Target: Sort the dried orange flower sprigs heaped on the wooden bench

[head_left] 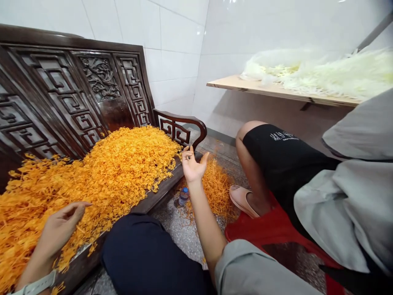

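Note:
A large heap of small orange pieces with thin stems (132, 159), looking like artificial flower parts, covers the seat of a dark carved wooden bench (101, 119). My left hand (61, 225), with a pale watch strap on the wrist, is over the near side of this heap. Its thumb and forefinger are drawn close together; whatever they pinch is too small to make out. Past the bench's front edge, my right hand (194, 166) is turned palm up, fingers apart and partly curled, with nothing visible in it. Below it, thin orange stems (216, 188) lie piled on the floor.
A bottle with a blue cap (183, 196) stands on the speckled floor by the bench. To my right sits another person (285, 151) in black shorts, beside a red plastic stool (264, 229). A wooden shelf (227, 82) on the wall carries pale, yellowish-white material (319, 71).

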### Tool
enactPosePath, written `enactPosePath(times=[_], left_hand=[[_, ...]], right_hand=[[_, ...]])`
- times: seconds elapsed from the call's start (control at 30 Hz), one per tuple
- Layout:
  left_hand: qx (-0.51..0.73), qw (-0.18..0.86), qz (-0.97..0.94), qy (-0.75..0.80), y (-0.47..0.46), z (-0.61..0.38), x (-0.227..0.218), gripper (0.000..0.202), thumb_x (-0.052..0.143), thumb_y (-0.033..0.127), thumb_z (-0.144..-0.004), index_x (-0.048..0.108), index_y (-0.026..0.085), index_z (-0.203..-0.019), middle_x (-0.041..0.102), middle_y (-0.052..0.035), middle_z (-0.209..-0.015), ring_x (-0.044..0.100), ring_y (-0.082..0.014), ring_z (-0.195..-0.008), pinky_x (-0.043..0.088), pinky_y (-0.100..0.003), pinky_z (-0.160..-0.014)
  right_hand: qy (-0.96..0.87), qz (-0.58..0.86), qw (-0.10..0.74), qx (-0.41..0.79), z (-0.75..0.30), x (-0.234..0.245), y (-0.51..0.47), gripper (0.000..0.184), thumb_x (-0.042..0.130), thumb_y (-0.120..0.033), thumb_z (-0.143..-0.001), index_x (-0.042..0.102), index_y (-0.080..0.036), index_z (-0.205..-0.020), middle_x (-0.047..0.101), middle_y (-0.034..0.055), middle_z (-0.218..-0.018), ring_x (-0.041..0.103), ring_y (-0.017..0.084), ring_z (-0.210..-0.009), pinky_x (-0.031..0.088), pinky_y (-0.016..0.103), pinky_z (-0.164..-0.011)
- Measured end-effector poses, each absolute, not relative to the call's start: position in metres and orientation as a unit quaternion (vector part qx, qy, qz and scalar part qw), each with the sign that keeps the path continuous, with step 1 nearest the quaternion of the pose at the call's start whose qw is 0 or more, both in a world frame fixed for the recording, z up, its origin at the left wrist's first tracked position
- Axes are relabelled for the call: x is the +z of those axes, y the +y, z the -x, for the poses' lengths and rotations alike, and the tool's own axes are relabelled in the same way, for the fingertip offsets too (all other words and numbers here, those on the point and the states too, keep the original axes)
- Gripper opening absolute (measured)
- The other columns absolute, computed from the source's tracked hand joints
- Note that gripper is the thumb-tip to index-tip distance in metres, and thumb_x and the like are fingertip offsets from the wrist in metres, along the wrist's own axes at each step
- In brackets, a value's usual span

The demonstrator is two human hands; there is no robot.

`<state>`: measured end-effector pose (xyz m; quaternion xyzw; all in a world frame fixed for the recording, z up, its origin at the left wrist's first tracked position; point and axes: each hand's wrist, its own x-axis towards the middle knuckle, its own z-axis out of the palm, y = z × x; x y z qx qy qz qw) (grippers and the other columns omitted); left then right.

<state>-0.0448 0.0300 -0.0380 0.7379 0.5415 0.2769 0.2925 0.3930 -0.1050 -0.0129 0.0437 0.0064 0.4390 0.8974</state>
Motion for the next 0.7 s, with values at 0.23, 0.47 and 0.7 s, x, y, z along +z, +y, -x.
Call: enactPosePath(times=[0.23, 0.47, 0.7], left_hand=[[0.515, 0.422, -0.514, 0.541, 0.024, 0.002, -0.035, 0.010, 0.079, 0.051, -0.088, 0.083, 0.052, -0.096, 0.077, 0.0224, -0.120, 0.050, -0.0083, -0.070, 0.045, -0.017, -0.057], [0.502, 0.524, -0.530, 0.439, -0.004, -0.059, -0.010, 0.063, 0.095, 0.022, -0.057, 0.083, 0.051, -0.112, 0.082, 0.0184, -0.109, 0.073, -0.0145, -0.106, 0.060, -0.016, -0.076], [0.532, 0.467, -0.546, 0.449, 0.016, -0.042, -0.033, 0.016, 0.087, 0.043, -0.083, 0.078, 0.040, -0.096, 0.083, 0.0144, -0.099, 0.073, -0.0116, -0.087, 0.060, -0.021, -0.076]], right_hand=[[-0.171, 0.243, 0.831, 0.471, -0.340, -0.037, -0.103, 0.039, 0.071, -0.060, -0.092, 0.069, -0.022, -0.101, 0.056, -0.0026, -0.075, 0.046, 0.011, -0.060, 0.043, 0.024, -0.057], [-0.655, 0.474, 0.473, 0.350, -0.233, -0.017, -0.056, 0.055, 0.081, -0.061, -0.087, 0.071, -0.020, -0.123, 0.072, 0.0079, -0.110, 0.068, 0.019, -0.091, 0.049, 0.026, -0.076], [-0.602, 0.468, 0.591, 0.263, -0.190, -0.052, -0.028, 0.033, 0.071, -0.051, -0.100, 0.075, -0.019, -0.102, 0.075, 0.0032, -0.095, 0.064, 0.013, -0.080, 0.046, 0.022, -0.074]])
